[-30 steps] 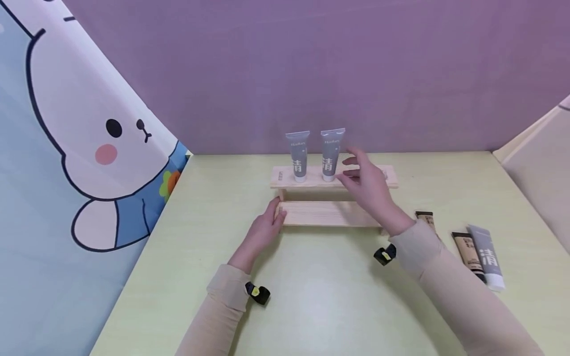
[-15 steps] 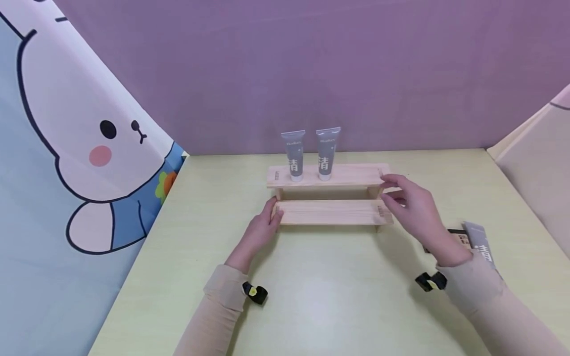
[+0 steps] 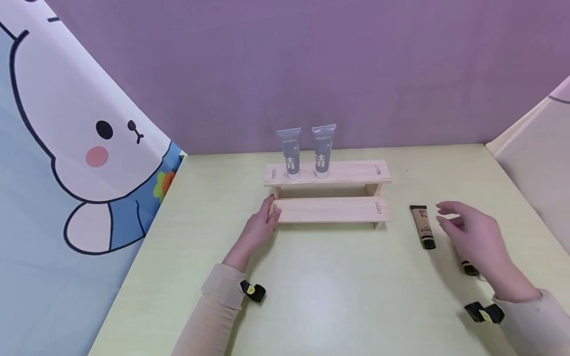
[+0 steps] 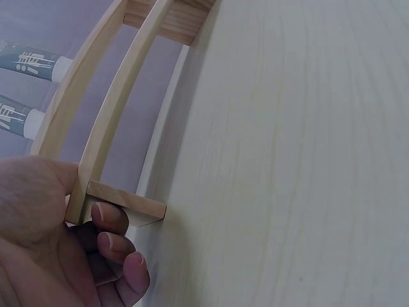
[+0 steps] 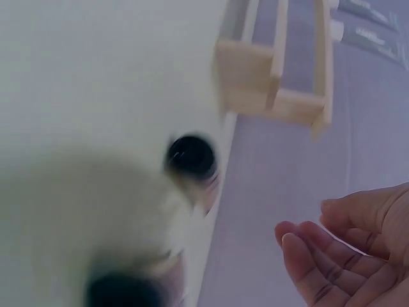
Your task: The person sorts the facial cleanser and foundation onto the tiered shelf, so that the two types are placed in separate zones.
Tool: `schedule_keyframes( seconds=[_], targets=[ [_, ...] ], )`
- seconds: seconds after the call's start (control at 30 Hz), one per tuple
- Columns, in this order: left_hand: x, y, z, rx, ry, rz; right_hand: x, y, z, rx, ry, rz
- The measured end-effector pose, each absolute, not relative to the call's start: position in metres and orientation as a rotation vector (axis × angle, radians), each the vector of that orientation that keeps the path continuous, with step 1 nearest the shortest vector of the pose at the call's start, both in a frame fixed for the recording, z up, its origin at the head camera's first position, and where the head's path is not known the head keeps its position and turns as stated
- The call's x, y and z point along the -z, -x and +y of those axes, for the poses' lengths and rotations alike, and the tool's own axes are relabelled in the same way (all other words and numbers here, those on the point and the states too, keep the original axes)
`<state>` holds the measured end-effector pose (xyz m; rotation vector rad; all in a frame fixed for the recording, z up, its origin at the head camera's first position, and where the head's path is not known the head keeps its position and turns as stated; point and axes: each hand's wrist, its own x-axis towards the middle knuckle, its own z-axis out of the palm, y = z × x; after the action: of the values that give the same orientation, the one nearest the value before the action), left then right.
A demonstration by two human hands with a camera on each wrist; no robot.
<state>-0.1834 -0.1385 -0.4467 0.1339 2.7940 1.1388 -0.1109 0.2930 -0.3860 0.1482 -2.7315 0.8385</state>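
Looks partway. Likely left: one brown tube (image 3: 469,268), mostly hidden behind the right hand (image 3: 480,238), and a second brown tube (image 3: 423,226) lying flat on the tabletop (image 3: 329,287), right of the rack (image 3: 331,210). Likely done: two grey tubes (image 3: 322,152) upright, caps down, on the rack's upper level. Pose: right hand over the tabletop, grip loosely curled, thumb apart from fingers, holding nothing. Left hand (image 3: 258,226) pinches the rack's lower left end, thumb on top, fingers curled beneath.

The right hand (image 3: 480,240) left the shelf (image 3: 329,210) (now near a tube (image 3: 422,226)).
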Motion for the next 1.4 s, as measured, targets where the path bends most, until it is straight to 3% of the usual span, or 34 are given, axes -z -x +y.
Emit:
schedule_keyframes(
  seconds=[0.63,1.4],
  targets=[
    [0.447,0.184,-0.139,-1.123,-0.135,2.789,0.42,0.077,0.365,-0.589,0.114,-2.982],
    [0.45,0.184,-0.139,-1.123,-0.139,2.801,0.433,0.094,0.379,-0.846,0.128,-3.331]
  ],
)
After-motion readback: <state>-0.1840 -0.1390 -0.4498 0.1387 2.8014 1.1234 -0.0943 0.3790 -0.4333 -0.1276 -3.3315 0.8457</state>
